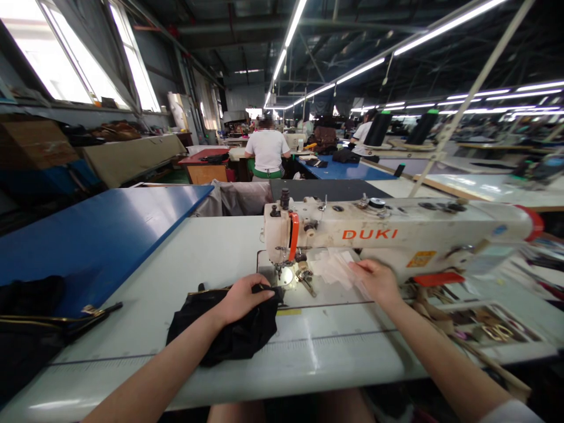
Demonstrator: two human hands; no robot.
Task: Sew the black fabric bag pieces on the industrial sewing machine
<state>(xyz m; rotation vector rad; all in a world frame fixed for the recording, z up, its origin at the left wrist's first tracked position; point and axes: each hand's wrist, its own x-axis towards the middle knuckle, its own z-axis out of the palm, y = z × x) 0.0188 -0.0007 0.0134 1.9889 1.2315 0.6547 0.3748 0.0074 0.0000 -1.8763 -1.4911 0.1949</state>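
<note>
A white sewing machine (326, 229) with orange lettering stands across the table before me, its lamp lighting the needle area. Left of the needle lies a black fabric piece (247, 335) with a gold-toothed zipper along its top edge. My left hand (244, 298) pinches that piece near its right end, thumb and fingers closed on the edge. Under the machine arm are several thin, whitish translucent pieces (332, 267), overlapping in a loose pile. My right hand (374, 281) has its thumb and fingers closed on the right side of this pile.
A black item with a gold zipper (39, 329) lies at the far left, by a blue tabletop (110, 235). At the right, a tray (489, 329) holds small metal parts. Black thread cones (379, 128) stand behind the machine. A person in a white shirt (266, 150) sits ahead.
</note>
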